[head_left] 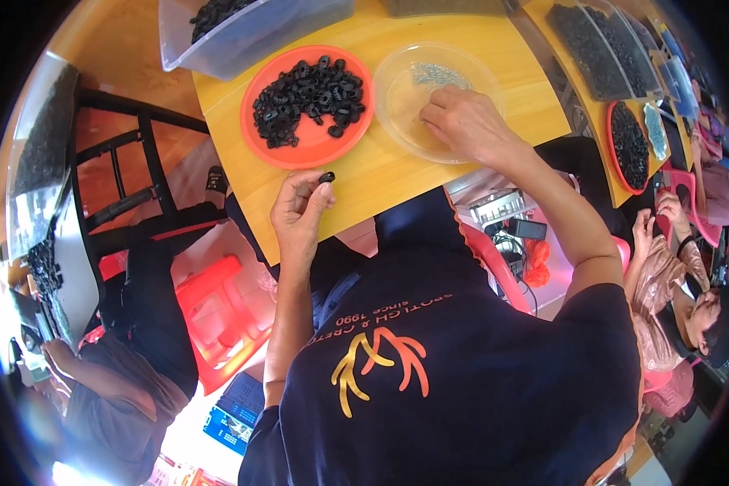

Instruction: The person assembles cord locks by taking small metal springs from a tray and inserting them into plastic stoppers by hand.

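Between the thumb and fingertips of my left hand (300, 209) is a small black plastic part (326, 177), held just off the near side of a red plate (251, 134). Many similar black parts (308, 97) are heaped on that plate. My right hand (466, 121) reaches into a clear round plastic dish (393, 134), its thumb and fingers pinched together low over the dish floor. Whatever sits in that pinch is too small to name. Tiny silvery metal pieces (439, 75) lie scattered at the far side of the dish, partly beside my right knuckles.
A clear bin (243, 36) of black parts stands at the far left of the yellow table (373, 190). On another table at the right are more bins (603, 53) and a red plate (628, 146) of black parts. People sit at both sides. A red stool (219, 316) stands left.
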`<state>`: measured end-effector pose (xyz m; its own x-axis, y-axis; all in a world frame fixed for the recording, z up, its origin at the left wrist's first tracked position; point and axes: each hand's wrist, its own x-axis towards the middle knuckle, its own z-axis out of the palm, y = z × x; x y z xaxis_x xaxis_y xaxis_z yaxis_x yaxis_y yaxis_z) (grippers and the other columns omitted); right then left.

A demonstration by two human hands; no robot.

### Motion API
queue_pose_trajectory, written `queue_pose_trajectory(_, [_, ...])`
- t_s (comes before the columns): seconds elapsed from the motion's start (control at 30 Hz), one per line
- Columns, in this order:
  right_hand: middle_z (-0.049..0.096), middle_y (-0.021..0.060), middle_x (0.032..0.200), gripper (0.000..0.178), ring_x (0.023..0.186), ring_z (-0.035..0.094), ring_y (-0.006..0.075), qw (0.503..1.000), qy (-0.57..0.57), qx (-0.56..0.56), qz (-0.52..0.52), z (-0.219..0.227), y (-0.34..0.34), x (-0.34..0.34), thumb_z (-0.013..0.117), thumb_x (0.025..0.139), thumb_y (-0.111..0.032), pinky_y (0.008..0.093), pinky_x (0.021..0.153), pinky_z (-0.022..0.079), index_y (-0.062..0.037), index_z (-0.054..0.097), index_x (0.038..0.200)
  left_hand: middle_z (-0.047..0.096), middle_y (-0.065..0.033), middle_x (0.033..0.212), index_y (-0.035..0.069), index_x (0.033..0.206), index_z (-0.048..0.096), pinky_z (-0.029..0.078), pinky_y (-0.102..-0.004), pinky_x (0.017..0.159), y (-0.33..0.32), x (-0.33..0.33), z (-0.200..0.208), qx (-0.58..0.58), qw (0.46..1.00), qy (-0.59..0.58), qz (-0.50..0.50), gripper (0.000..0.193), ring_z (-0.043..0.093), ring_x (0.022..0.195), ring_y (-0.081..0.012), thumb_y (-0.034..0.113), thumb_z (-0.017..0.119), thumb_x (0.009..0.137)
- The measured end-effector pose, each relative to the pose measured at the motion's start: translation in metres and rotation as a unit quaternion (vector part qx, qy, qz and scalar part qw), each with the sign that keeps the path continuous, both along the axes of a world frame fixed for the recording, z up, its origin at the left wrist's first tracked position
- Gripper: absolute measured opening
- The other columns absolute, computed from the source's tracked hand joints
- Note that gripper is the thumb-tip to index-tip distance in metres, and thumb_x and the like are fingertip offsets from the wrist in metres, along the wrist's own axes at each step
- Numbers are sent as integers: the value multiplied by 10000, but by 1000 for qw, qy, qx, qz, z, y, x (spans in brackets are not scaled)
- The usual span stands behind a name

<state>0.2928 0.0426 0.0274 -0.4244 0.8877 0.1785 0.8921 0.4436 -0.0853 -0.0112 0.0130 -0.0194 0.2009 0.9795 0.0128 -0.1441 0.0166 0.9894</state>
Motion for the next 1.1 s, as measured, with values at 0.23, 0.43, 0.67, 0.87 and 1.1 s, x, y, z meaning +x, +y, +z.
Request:
queue_pose_trajectory(0.23, [595, 101, 854, 86, 815, 617, 300, 997, -36, -9, 64, 7, 5, 1, 634, 784, -103, 414, 679, 505, -48, 587, 830, 645, -47, 913, -3, 1072, 610, 507, -243, 680, 8, 5, 1, -26, 999, -42, 5, 171, 613, 752, -102, 27, 648, 908])
queue_pose_trajectory(0.43, [575, 24, 795, 99, 701, 575, 122, 949, 246, -195, -7, 32, 5, -20, 668, 833, -35, 262, 621, 463, -39, 620, 919, 666, -53, 932, -3, 1073, 615, 515, -244, 688, 7, 2, 5, -25, 996, -90, 10, 177, 625, 755, -107, 37, 658, 906])
queue_pose_trajectory(0.67, [607, -31, 852, 101, 788, 552, 34, 718, 564, -406, 44, 45, -4, -79, 672, 912, -92, 205, 725, 460, -20, 637, 973, 667, -76, 934, -11, 1070, 610, 505, -269, 709, 4, 9, 20, -26, 995, -90, -33, 168, 627, 773, -134, 29, 639, 910])
queue_pose_trajectory(0.87, [636, -4, 842, 97, 755, 569, 59, 723, 541, -427, 44, 36, 1, -91, 681, 902, -88, 222, 678, 473, -10, 645, 947, 659, -36, 872, 4, 1065, 623, 509, -229, 688, 1, 3, 21, -8, 996, -80, -39, 164, 623, 764, -87, 31, 656, 906])
queue_pose_trajectory(1.1, [642, -5, 830, 96, 744, 567, 53, 743, 505, -438, 32, 36, -1, -97, 702, 882, -82, 218, 673, 468, -10, 649, 919, 653, -28, 846, 1, 1046, 623, 502, -223, 671, -3, -4, 16, 4, 998, -55, -40, 149, 614, 739, -79, 24, 656, 902])
